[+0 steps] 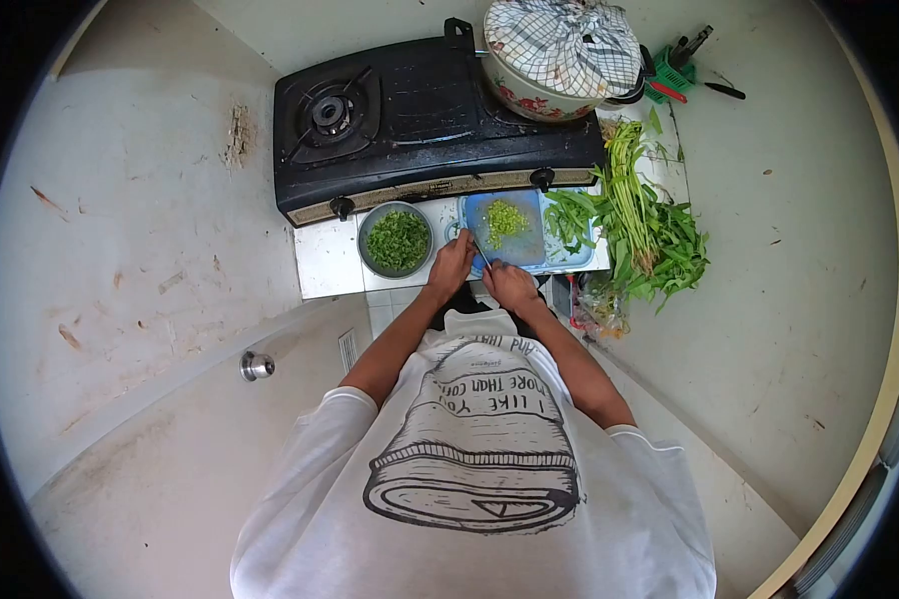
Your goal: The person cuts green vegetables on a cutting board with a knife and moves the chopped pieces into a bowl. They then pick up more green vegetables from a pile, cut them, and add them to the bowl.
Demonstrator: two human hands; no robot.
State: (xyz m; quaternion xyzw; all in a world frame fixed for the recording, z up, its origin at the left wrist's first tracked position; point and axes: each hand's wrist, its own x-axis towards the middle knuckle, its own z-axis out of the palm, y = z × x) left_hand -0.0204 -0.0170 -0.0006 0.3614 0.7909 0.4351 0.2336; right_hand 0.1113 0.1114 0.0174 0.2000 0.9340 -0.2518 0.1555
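Note:
My right hand is closed around a knife at the front edge of a blue cutting board. The knife's blade slants up and left toward my left hand. My left fingers are drawn together by the blade's tip; whether they pinch it or a small piece is too small to tell. Chopped light-green stems lie on the board beyond both hands. Left of my left hand stands a grey bowl filled with finely chopped greens. Loose green leaves lie at the board's right side.
A black two-burner stove lies behind the board, carrying a cloth-covered pot. On the right, a bunch of leafy stems hangs over the counter edge. A green basket with knives sits at the back right. Plastic bags hang below.

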